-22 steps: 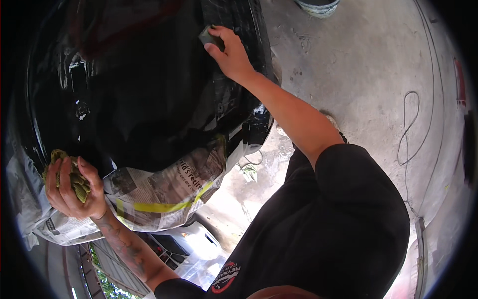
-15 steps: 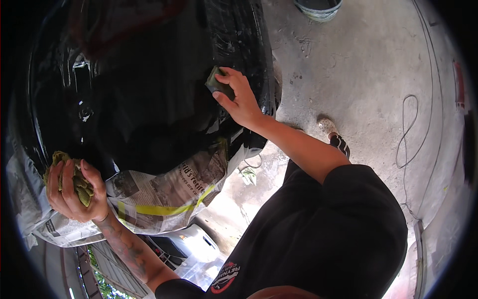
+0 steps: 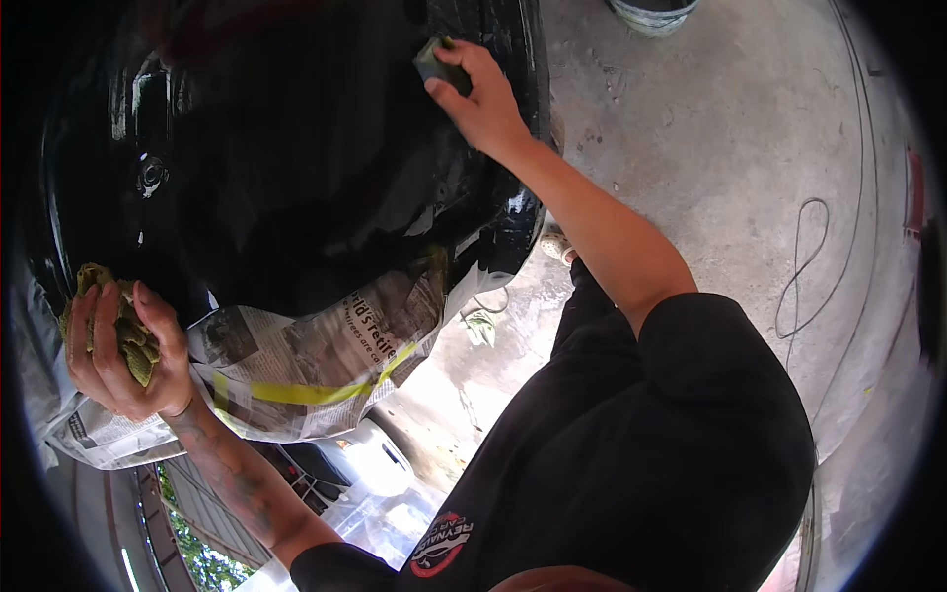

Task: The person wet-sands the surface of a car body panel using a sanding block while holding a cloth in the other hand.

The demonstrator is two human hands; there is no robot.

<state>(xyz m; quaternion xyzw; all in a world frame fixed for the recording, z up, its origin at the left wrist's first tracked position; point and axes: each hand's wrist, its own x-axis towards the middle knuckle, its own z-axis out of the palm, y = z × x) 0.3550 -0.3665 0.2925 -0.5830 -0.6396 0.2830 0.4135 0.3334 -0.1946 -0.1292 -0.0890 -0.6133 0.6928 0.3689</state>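
Glare bleaches the lower floor [image 3: 444, 395] while fisheye distortion bends edges.

a car body workshop: glossy black car panel [image 3: 286, 148] edged with taped newspaper [image 3: 321, 345], bucket [image 3: 656, 20] on concrete floor [image 3: 681, 148].

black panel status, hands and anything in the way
Left hand gripping olive cloth. Right hand holding block on black panel. Newspaper along lower edge, apart from block.

The panel [image 3: 286, 158] is glossy black, the cloth [image 3: 137, 347] olive green, the block [image 3: 430, 63] grey-green, the newspaper [image 3: 306, 340] greyish white with dark print, the tape [image 3: 296, 394] yellow, the shirt [image 3: 671, 444] black, and the floor [image 3: 691, 148] mottled grey.
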